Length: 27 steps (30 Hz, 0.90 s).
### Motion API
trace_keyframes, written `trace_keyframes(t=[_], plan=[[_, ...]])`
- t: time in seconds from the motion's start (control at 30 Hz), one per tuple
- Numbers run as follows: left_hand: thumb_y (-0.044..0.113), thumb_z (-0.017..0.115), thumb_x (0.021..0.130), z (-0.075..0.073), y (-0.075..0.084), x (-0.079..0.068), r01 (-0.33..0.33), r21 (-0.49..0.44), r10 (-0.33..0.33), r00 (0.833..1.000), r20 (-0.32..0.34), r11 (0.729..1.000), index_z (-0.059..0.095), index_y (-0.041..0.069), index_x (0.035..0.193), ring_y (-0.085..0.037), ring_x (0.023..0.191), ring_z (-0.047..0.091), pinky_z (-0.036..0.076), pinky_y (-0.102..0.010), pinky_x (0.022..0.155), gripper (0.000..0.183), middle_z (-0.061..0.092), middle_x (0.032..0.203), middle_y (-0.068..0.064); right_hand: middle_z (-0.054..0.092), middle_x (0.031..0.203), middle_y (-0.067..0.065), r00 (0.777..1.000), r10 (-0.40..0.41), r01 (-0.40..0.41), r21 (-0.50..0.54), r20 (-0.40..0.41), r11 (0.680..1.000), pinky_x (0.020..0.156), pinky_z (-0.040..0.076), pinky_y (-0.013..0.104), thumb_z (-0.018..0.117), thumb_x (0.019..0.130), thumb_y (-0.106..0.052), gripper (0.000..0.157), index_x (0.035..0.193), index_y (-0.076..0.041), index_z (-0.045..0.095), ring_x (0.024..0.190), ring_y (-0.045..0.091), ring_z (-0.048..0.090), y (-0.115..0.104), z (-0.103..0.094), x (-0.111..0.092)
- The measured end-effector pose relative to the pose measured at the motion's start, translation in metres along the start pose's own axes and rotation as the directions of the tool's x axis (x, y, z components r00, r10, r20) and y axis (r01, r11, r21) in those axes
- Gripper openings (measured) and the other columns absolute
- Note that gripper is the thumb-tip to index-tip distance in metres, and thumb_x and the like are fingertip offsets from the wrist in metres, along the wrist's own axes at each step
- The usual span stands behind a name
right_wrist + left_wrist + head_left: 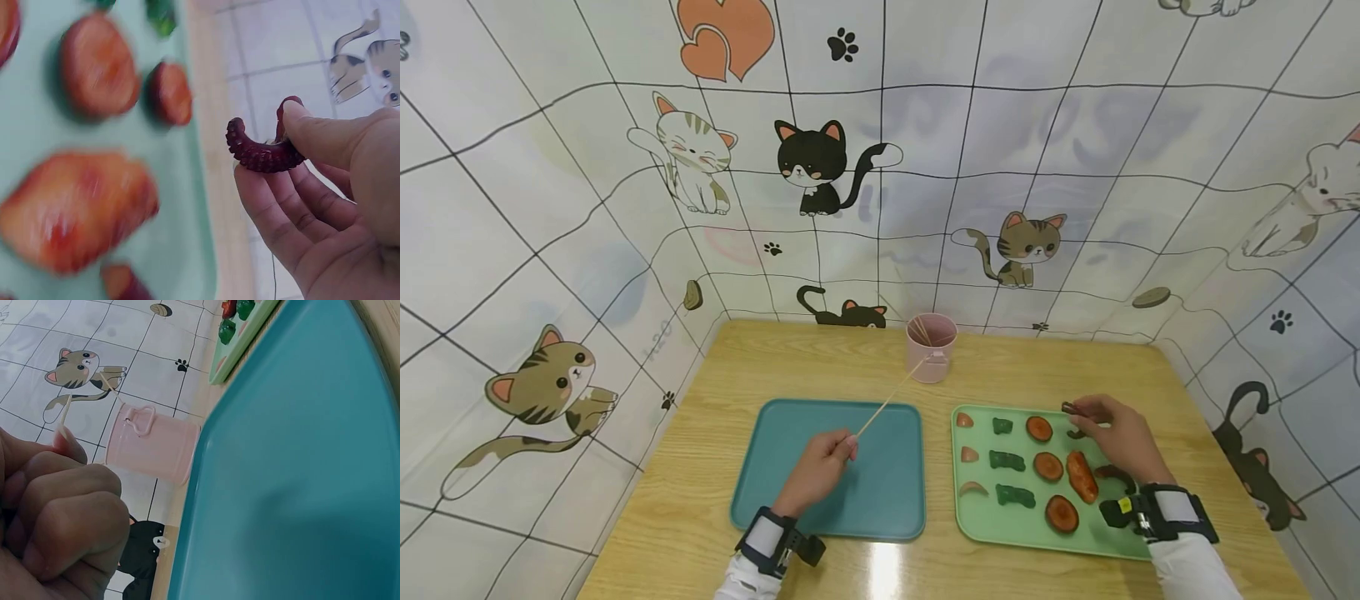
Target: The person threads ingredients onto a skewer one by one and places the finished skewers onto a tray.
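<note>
My left hand (pixel 816 471) is above the blue tray (pixel 880 492), pinching a thin wooden skewer (pixel 889 398) that points up and away. Over the far right part of the green tray (pixel 992 527), my right hand (pixel 1122 437) holds a dark red, curled tentacle piece (pixel 265 156) between thumb and fingers, lifted off the tray. Under that hand lies another dark curved piece (pixel 1116 475), partly hidden. A browned sausage-like piece (pixel 1082 477), round brown slices (pixel 1062 514), green pieces (pixel 1016 496) and small pale orange pieces (pixel 969 454) lie in columns on the green tray.
A pink bucket (pixel 931 368) with several skewers (pixel 921 332) stands behind the two trays, near the wall. Both trays rest on a wooden table (pixel 685 492). A cat-print sheet (pixel 917 200) covers the walls at the back and both sides.
</note>
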<state>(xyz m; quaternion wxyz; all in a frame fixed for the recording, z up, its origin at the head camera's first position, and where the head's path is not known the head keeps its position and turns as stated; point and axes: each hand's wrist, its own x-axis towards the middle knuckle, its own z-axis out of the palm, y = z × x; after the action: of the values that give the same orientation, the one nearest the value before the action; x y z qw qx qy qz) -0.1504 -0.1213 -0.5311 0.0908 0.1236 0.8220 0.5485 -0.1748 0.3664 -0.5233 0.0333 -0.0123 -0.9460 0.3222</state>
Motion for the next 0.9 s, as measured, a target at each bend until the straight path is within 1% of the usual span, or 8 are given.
trace_keyframes(t=[0.17, 0.3, 0.4, 0.5, 0.63, 0.7, 0.87, 0.9], plan=[[0.026, 0.043, 0.112, 0.002, 0.005, -0.003, -0.002, 0.013, 0.002, 1.000, 0.013, 1.000, 0.063, -0.004, 0.091, -0.007, 0.048, 0.028, 0.027, -0.024, 0.050, 0.042, 0.036, 0.058, 0.003, 0.070, 0.129, 0.018, 1.000, 0.000, -0.001, 0.142, 0.012, 0.990, 0.094, 0.048, 0.057, 0.062, 0.103, -0.042, 0.046, 0.137, -0.011, 0.064, 0.102, 0.029, 0.074, -0.022, -0.003, -0.001], [0.025, 0.043, 0.112, 0.004, 0.007, -0.003, -0.003, 0.013, 0.003, 1.000, 0.023, 1.000, 0.063, -0.003, 0.091, -0.007, 0.048, 0.028, 0.026, -0.023, 0.049, 0.041, 0.035, 0.058, 0.003, 0.069, 0.134, 0.010, 0.999, -0.015, 0.003, 0.260, 0.044, 0.966, 0.097, 0.051, 0.039, 0.062, 0.102, -0.045, 0.049, 0.140, -0.015, 0.063, 0.095, 0.012, 0.076, -0.035, -0.004, 0.000], [0.022, 0.043, 0.112, 0.005, 0.009, -0.004, -0.011, 0.021, 0.011, 1.000, 0.028, 1.000, 0.063, -0.003, 0.090, -0.006, 0.048, 0.028, 0.027, -0.023, 0.050, 0.039, 0.036, 0.058, 0.003, 0.071, 0.131, 0.001, 0.997, -0.038, 0.015, 0.338, 0.061, 0.941, 0.088, 0.054, 0.022, 0.064, 0.101, -0.043, 0.048, 0.139, -0.015, 0.064, 0.095, 0.007, 0.074, -0.045, -0.002, 0.001], [0.020, 0.044, 0.112, 0.006, 0.012, -0.005, -0.028, 0.045, 0.026, 0.999, 0.033, 0.999, 0.063, 0.001, 0.087, -0.006, 0.049, 0.029, 0.028, -0.023, 0.052, 0.037, 0.036, 0.058, 0.004, 0.072, 0.128, -0.006, 0.995, -0.038, -0.005, 0.409, 0.097, 0.912, 0.087, 0.054, 0.018, 0.065, 0.100, -0.043, 0.051, 0.141, -0.012, 0.062, 0.099, 0.005, 0.073, -0.054, 0.001, 0.001], [0.019, 0.045, 0.111, 0.009, 0.020, -0.007, -0.046, 0.063, 0.042, 0.998, 0.049, 0.997, 0.063, 0.011, 0.082, -0.005, 0.049, 0.030, 0.030, -0.022, 0.052, 0.035, 0.037, 0.058, 0.005, 0.071, 0.122, -0.008, 0.985, 0.018, -0.097, 0.473, 0.169, 0.876, 0.089, 0.053, 0.016, 0.063, 0.099, -0.051, 0.062, 0.145, -0.010, 0.056, 0.102, 0.004, 0.071, -0.068, 0.005, 0.003], [0.019, 0.045, 0.111, 0.011, 0.023, -0.008, -0.051, 0.064, 0.047, 0.997, 0.063, 0.997, 0.063, 0.015, 0.081, -0.005, 0.049, 0.030, 0.030, -0.022, 0.052, 0.034, 0.037, 0.059, 0.005, 0.070, 0.121, -0.006, 0.978, 0.037, -0.143, 0.534, 0.204, 0.834, 0.092, 0.053, 0.018, 0.062, 0.099, -0.051, 0.065, 0.147, -0.007, 0.053, 0.104, 0.005, 0.071, -0.076, 0.007, 0.004], [0.023, 0.045, 0.111, 0.016, 0.030, -0.009, -0.069, 0.058, 0.063, 0.993, 0.098, 0.996, 0.063, 0.015, 0.082, -0.004, 0.051, 0.030, 0.031, -0.021, 0.053, 0.035, 0.040, 0.062, 0.006, 0.065, 0.119, -0.003, 0.965, 0.040, -0.219, 0.713, 0.259, 0.667, 0.095, 0.057, 0.027, 0.062, 0.101, -0.043, 0.056, 0.141, -0.004, 0.055, 0.106, 0.008, 0.071, -0.093, 0.014, 0.007], [0.024, 0.045, 0.111, 0.017, 0.031, -0.009, -0.075, 0.059, 0.069, 0.992, 0.105, 0.995, 0.063, 0.014, 0.083, -0.004, 0.051, 0.031, 0.031, -0.021, 0.054, 0.035, 0.040, 0.063, 0.006, 0.064, 0.118, -0.004, 0.963, 0.040, -0.229, 0.729, 0.267, 0.645, 0.095, 0.057, 0.027, 0.062, 0.101, -0.043, 0.053, 0.139, -0.006, 0.057, 0.106, 0.008, 0.070, -0.096, 0.016, 0.007]])
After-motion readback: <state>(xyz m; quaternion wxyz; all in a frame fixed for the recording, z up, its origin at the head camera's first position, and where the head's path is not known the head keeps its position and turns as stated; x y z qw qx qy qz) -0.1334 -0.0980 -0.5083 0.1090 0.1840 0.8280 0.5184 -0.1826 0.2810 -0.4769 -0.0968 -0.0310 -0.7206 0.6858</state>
